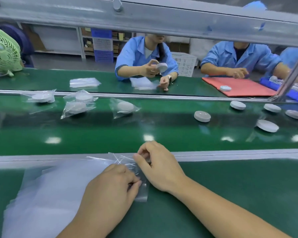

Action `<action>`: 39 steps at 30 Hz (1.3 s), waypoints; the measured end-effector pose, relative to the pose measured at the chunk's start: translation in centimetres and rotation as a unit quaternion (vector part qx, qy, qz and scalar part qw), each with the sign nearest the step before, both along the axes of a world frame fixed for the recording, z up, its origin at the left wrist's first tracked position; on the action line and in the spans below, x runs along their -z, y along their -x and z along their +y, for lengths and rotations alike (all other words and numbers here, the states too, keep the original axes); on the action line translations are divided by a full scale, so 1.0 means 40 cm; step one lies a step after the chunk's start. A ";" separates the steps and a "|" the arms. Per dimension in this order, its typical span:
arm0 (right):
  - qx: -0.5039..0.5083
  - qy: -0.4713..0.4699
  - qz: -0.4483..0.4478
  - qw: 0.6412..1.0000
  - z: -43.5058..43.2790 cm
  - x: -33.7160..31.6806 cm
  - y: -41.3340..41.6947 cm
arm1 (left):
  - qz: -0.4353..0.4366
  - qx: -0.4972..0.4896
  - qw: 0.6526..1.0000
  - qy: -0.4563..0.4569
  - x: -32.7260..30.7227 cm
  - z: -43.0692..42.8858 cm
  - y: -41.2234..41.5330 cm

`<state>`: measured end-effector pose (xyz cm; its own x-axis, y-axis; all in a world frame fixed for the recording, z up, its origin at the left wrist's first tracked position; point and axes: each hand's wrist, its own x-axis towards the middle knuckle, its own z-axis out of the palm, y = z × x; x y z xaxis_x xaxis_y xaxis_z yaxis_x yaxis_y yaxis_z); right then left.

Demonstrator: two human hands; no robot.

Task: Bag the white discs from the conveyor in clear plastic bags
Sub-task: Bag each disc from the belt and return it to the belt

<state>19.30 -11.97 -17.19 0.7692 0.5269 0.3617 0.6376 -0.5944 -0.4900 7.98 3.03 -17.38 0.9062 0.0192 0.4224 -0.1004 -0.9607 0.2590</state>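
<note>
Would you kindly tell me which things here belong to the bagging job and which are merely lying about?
Job in hand: clear bag, pinched by left hand and right hand; stack of clear bags; bare white discs on the conveyor; bagged discs.
Lying about: green fan; red mat; blue tray; white crate.

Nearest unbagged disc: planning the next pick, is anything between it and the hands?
Nothing visible: only bare belt and the grey rail lie between the disc and the right hand. It and the left hand pinch a clear bag, though.
</note>
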 end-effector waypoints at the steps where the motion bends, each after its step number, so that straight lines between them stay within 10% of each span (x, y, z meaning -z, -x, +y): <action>1: -0.001 -0.001 0.000 1.000 -0.001 0.004 -0.002 | 0.003 -0.001 1.000 0.004 -0.001 -0.003 0.001; 7: 0.023 -0.098 0.113 0.989 -0.006 0.006 -0.023 | 0.014 -0.001 1.000 0.017 -0.001 -0.010 0.003; 39: 0.041 -0.064 0.117 0.990 -0.003 0.004 -0.011 | 0.057 -0.015 0.998 0.021 -0.024 -0.029 0.016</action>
